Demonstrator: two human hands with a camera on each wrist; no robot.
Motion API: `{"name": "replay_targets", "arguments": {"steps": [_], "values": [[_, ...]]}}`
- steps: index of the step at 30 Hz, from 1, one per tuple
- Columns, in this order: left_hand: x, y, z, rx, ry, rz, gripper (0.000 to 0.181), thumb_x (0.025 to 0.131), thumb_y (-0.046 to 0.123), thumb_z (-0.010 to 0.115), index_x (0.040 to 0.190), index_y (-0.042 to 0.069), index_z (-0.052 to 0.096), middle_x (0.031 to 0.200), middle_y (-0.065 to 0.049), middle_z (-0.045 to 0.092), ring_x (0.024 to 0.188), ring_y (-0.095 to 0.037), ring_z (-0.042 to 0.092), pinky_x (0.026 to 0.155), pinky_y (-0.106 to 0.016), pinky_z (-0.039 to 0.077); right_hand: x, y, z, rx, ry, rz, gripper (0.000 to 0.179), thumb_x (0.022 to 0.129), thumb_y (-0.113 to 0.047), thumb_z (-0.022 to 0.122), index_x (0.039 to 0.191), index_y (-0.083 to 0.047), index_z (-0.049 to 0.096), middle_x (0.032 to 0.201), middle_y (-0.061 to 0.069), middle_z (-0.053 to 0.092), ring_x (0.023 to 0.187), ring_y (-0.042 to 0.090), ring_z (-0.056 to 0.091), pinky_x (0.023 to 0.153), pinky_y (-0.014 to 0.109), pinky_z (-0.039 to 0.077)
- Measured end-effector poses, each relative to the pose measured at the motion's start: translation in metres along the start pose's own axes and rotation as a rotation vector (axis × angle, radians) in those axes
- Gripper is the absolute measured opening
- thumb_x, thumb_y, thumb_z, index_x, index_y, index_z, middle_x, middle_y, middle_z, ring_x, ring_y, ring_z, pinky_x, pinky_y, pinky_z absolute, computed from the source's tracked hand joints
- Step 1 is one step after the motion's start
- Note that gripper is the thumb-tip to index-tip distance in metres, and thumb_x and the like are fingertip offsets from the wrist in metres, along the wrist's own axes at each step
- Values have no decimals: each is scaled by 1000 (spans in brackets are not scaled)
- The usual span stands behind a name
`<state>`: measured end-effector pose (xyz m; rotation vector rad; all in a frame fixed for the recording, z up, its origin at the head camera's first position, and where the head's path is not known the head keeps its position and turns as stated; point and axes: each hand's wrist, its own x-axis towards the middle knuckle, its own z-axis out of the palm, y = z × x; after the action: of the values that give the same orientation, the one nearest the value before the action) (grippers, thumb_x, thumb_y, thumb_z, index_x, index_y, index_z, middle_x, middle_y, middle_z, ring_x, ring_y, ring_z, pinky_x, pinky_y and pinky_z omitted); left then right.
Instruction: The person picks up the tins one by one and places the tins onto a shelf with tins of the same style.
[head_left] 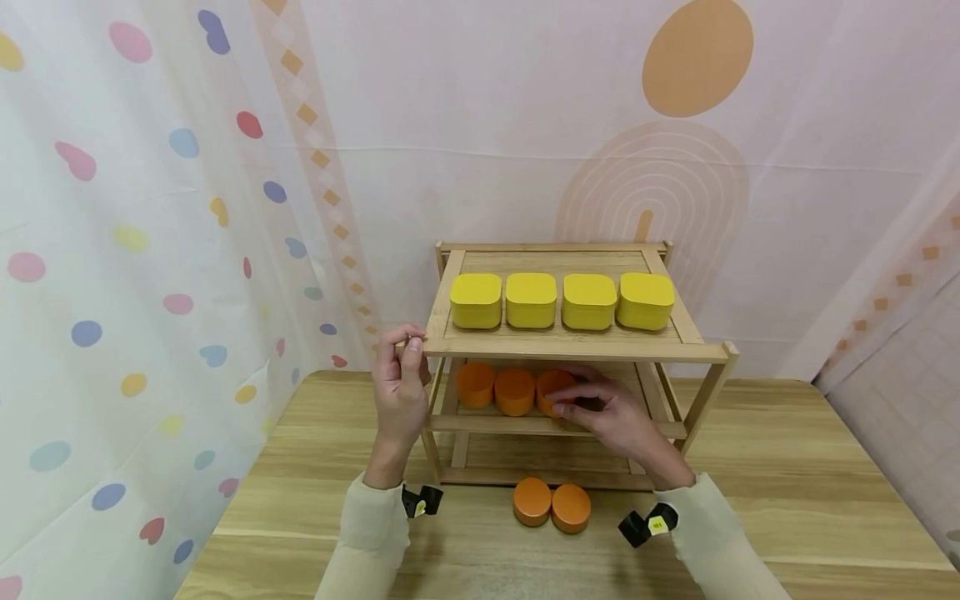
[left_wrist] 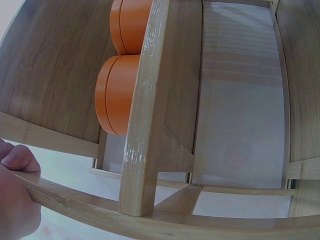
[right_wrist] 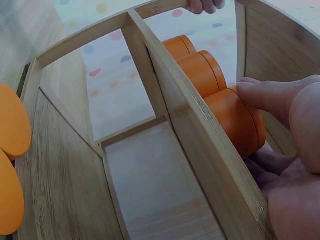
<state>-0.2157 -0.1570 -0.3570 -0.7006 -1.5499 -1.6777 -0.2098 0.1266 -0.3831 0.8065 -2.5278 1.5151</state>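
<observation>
A wooden three-tier shelf rack (head_left: 576, 351) stands on the table. My left hand (head_left: 401, 383) grips its upper left front corner; in the left wrist view the fingers (left_wrist: 21, 159) curl over the side rail. My right hand (head_left: 611, 412) reaches onto the middle shelf and holds a round orange tin (right_wrist: 235, 122) between thumb and fingers. That tin is the rightmost of three in a row, close beside the middle tin (head_left: 514, 392), with the left tin (head_left: 475, 385) beyond. The right wrist view shows the thumb on the lid's edge and the fingers under the far side.
Several yellow square tins (head_left: 531, 300) line the top shelf. Two more orange tins, a left one (head_left: 532, 502) and a right one (head_left: 572, 508), sit side by side on the wooden table (head_left: 780, 500) before the rack. A patterned curtain (head_left: 465, 100) hangs behind.
</observation>
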Motion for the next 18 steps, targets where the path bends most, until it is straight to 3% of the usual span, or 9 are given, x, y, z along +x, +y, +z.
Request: {"name": "replay_targets", "arguments": {"steps": [11, 18], "values": [[0, 0, 0, 11, -2, -1, 20, 104, 9, 41, 106, -10, 47, 56, -1, 30, 45, -10, 27, 41, -27, 23, -1, -2, 0, -29, 0, -24, 17, 91, -14, 72, 106, -14, 78, 144, 11, 52, 133, 34, 48, 104, 53, 41], [0, 1, 0, 17, -3, -6, 19, 104, 8, 41, 106, -9, 47, 57, -1, 31, 46, -11, 27, 41, -27, 23, -2, -1, -1, 7, -3, -11, 18, 92, -15, 71, 108, -13, 77, 146, 10, 49, 136, 34, 43, 106, 54, 37]]}}
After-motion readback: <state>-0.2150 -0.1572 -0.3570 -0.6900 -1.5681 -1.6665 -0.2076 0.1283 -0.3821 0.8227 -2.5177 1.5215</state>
